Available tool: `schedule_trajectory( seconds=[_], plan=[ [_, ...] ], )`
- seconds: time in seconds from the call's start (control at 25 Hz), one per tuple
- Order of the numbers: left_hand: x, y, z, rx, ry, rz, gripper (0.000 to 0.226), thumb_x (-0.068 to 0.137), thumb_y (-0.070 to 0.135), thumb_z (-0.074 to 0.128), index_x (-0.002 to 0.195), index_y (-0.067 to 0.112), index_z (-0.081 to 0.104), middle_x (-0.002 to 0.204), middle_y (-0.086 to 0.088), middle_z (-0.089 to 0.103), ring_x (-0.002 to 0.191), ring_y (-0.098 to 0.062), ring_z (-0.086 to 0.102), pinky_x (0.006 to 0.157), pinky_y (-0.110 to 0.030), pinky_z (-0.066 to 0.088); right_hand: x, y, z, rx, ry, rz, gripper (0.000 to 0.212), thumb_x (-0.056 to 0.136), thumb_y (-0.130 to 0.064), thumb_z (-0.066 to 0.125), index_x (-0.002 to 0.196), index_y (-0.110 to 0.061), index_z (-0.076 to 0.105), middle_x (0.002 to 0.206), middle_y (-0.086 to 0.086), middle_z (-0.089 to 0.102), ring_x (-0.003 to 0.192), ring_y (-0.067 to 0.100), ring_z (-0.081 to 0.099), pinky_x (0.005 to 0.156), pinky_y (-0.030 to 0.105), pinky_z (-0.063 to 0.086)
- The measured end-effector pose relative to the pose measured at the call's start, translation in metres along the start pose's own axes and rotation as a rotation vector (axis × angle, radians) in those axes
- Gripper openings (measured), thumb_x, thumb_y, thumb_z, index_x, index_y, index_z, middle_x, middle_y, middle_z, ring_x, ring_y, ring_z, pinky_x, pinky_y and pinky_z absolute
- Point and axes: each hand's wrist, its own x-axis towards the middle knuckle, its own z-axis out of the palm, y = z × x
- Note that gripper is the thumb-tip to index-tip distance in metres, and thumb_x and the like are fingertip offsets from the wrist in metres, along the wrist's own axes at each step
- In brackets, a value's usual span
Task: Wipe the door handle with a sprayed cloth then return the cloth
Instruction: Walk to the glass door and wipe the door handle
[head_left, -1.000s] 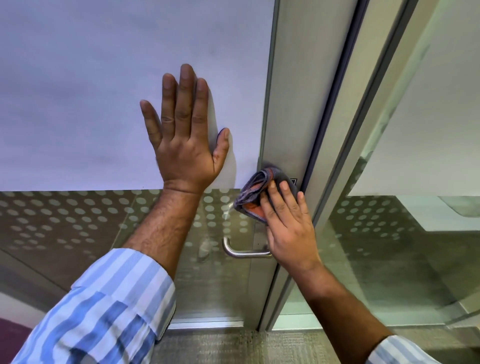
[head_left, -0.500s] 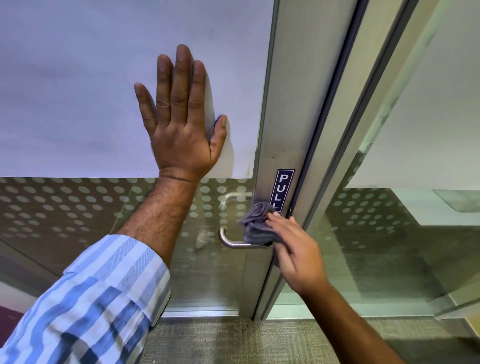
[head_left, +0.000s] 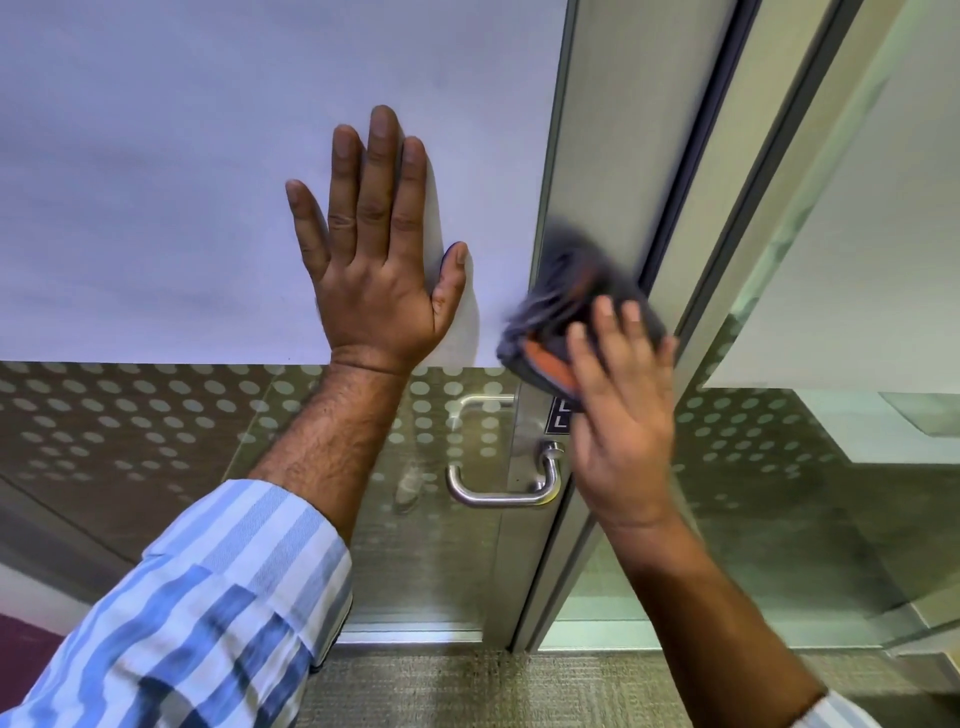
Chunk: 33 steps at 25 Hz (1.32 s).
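A steel lever door handle (head_left: 503, 493) sticks out from the metal stile of a glass door. My right hand (head_left: 621, 415) presses a grey and orange cloth (head_left: 561, 317) flat against the stile above the handle, partly covering a dark "PULL" label (head_left: 560, 415). The cloth is blurred by motion. The handle itself is bare, below and left of my right hand. My left hand (head_left: 376, 260) lies flat, fingers spread, on the frosted panel of the door to the left of the stile.
The door's metal stile (head_left: 602, 156) and dark seal run up the middle. Lower glass carries a dotted frosted pattern (head_left: 156, 410). A fixed glass panel (head_left: 831, 312) stands to the right. Grey-green carpet (head_left: 467, 691) lies below.
My right hand has swept the cloth up from the handle to the stile above it, covering most of the label. My left hand stays flat on the frosted panel.
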Motion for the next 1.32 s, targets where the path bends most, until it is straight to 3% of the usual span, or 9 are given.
schedule_trajectory(
  seconds=[0.2,0.36,0.52,0.64,0.72,1.0,1.16,1.24,1.32],
  plan=[
    [0.000,0.000,0.000,0.009,0.008,-0.003,0.070,0.107,0.049,0.048,0.163,0.009,0.036,0.166,-0.023,0.044,0.156,-0.042,0.030,0.125,-0.071,0.021,-0.040,0.009,0.035,-0.141,-0.285,-0.146,0.067,0.096,-0.005,0.066,0.159,-0.016,0.045,0.170,0.004,0.032,0.167,0.020,0.006,0.134,0.049,0.006],
    [0.000,0.000,0.001,0.014,0.011,-0.010,0.071,0.107,0.050,0.050,0.163,0.009,0.035,0.166,-0.023,0.042,0.156,-0.043,0.029,0.126,-0.068,0.017,-0.068,0.025,0.032,-0.071,-0.480,-0.229,0.071,0.090,-0.008,0.067,0.159,-0.016,0.050,0.171,0.000,0.033,0.167,0.016,0.011,0.135,0.044,0.006],
    [-0.001,0.000,0.003,0.001,0.024,-0.010,0.071,0.108,0.050,0.047,0.164,0.009,0.034,0.167,-0.023,0.040,0.156,-0.044,0.029,0.126,-0.070,0.017,-0.082,0.035,0.021,-0.017,-0.682,-0.316,0.060,0.092,-0.011,0.063,0.152,-0.015,0.060,0.168,0.001,0.044,0.160,0.018,0.029,0.131,0.046,0.025],
    [-0.002,-0.002,0.006,0.008,0.046,-0.012,0.072,0.108,0.051,0.046,0.166,0.010,0.033,0.168,-0.023,0.037,0.158,-0.043,0.027,0.129,-0.067,0.013,-0.084,0.031,0.014,0.038,-0.816,-0.253,0.057,0.094,-0.013,0.048,0.149,-0.015,0.062,0.163,0.002,0.052,0.155,0.020,0.043,0.128,0.047,0.032],
    [-0.002,-0.003,0.008,0.011,0.063,-0.013,0.073,0.107,0.052,0.047,0.167,0.011,0.031,0.169,-0.022,0.036,0.159,-0.043,0.026,0.131,-0.058,0.001,-0.081,0.023,0.012,0.061,-0.884,-0.172,0.056,0.095,-0.011,0.050,0.150,-0.016,0.061,0.161,0.002,0.055,0.150,0.023,0.051,0.129,0.047,0.033],
    [-0.002,-0.002,0.005,0.022,0.076,-0.004,0.075,0.107,0.052,0.047,0.167,0.011,0.030,0.170,-0.022,0.037,0.159,-0.043,0.026,0.132,-0.048,-0.011,-0.059,0.003,0.002,0.050,-0.996,0.025,0.053,0.103,-0.015,0.046,0.152,-0.029,0.055,0.161,-0.004,0.056,0.153,0.015,0.047,0.131,0.037,0.027],
    [-0.001,-0.001,0.003,-0.005,0.046,-0.004,0.073,0.108,0.051,0.045,0.167,0.010,0.031,0.169,-0.023,0.037,0.159,-0.043,0.027,0.132,-0.061,0.005,-0.062,-0.006,-0.015,0.027,-0.857,0.024,0.062,0.093,0.000,0.054,0.151,-0.021,0.059,0.159,0.000,0.059,0.152,0.020,0.050,0.127,0.045,0.038],
    [-0.001,0.000,0.003,-0.012,0.044,0.005,0.071,0.109,0.049,0.046,0.166,0.009,0.033,0.169,-0.022,0.038,0.158,-0.043,0.028,0.129,-0.068,0.014,-0.077,-0.003,-0.031,0.025,-0.597,0.066,0.068,0.082,0.014,0.059,0.144,-0.011,0.067,0.152,0.006,0.064,0.145,0.024,0.058,0.116,0.051,0.051],
    [0.000,0.000,0.004,-0.008,0.049,0.009,0.071,0.108,0.050,0.045,0.166,0.010,0.033,0.169,-0.021,0.036,0.158,-0.042,0.027,0.130,-0.064,0.011,-0.087,0.003,-0.043,0.084,-0.275,0.225,0.065,0.084,0.020,0.055,0.145,-0.003,0.065,0.151,0.011,0.064,0.142,0.028,0.061,0.112,0.054,0.054]
  ],
)
